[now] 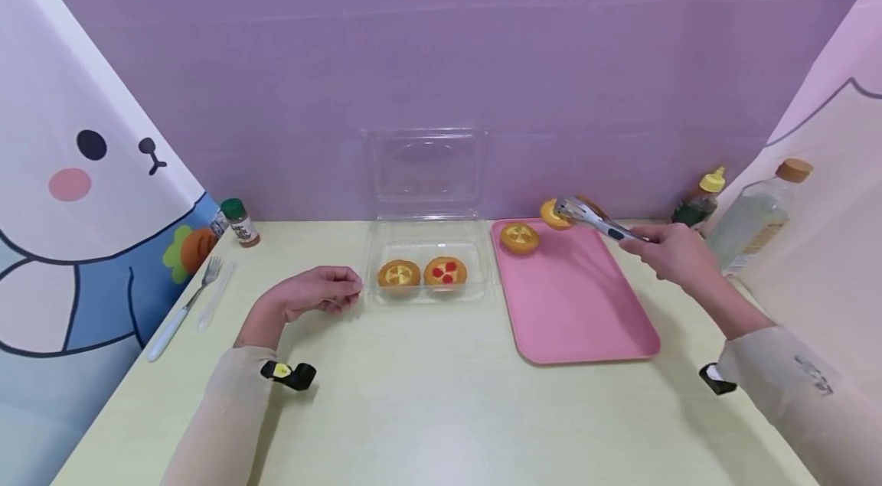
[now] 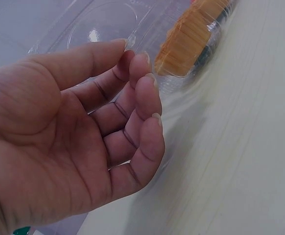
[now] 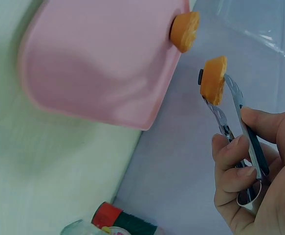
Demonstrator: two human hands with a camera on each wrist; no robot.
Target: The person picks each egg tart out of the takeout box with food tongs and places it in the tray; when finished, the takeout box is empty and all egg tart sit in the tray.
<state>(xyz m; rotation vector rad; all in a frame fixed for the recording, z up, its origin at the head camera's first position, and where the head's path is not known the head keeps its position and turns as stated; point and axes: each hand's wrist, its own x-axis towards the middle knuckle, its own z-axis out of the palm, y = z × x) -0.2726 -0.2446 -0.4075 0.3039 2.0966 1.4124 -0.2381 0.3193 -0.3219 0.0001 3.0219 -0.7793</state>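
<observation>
Right hand (image 1: 671, 252): fingers and thumb clamped on a pair of metal tongs (image 1: 596, 220) with dark grips. The tongs pinch one round tart (image 1: 553, 214), tipped on its side, at the far edge of the pink tray (image 1: 579, 318); the right wrist view shows this tart apart from the tray's surface. A second tart (image 1: 520, 238), with a cross of paler filling on top, lies in the tray's far left corner, just beside the held one.

Left hand (image 1: 313, 291): at the left edge of the clear plastic box (image 1: 427, 296), fingers bent, thumb tip and forefinger tip close together. Whether they grip the box's rim cannot be told. The box stands at the far edge of the table (image 1: 427, 394), left of the tray, its lid (image 1: 427, 164) raised upright at the back. Inside, side by side near the front edge, sit a plain tart (image 1: 399, 274) and a tart with red topping (image 1: 445, 272).

Table's left edge: a fork (image 1: 186, 306) with a pale handle. Far left corner: a jar (image 1: 240, 223) with a green cap. Far right corner: a yellow-capped sauce bottle (image 1: 700, 197) and a larger clear bottle (image 1: 758, 214) with a brown cap.
</observation>
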